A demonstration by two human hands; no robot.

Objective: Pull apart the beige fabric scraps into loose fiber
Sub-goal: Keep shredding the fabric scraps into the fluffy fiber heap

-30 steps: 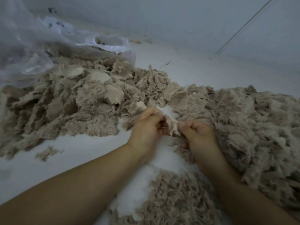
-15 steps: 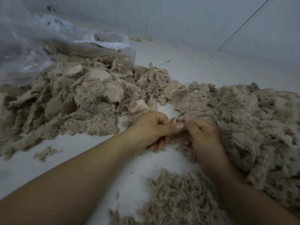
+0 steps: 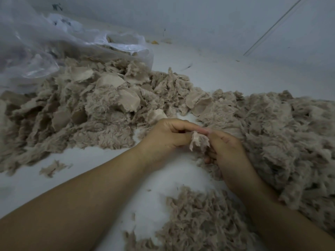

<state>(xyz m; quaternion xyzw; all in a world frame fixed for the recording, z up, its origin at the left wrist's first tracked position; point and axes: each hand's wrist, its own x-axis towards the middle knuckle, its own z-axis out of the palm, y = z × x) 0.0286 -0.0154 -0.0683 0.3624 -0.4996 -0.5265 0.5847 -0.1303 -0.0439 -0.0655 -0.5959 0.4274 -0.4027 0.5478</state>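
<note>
Between the two heaps, over a bare patch of the white floor [image 3: 101,178], both hands work on one small beige scrap [image 3: 198,142]. The left hand [image 3: 163,136] has its grip clamped on the scrap's left edge, thumb and forefinger pinching it; the right hand [image 3: 224,149] pinches the other side, its fingers curled round the tuft that hangs down. The scrap is held off the floor, between the fingertips, already frayed at its lower edge.

By the look of it, the step in hand is teasing this one piece open. Next, the hands need to draw apart sideways with the pinches kept firm, then re-pinch the halves and pull again until no flat patch is left.

Much remains: the pile of scraps [image 3: 87,109] on the left, spilling from a clear plastic bag [image 3: 36,51], still shows many flat pieces. Loose fibre [image 3: 281,138] lies heaped on the right, with a smaller heap [image 3: 203,220] near the forearms.
</note>
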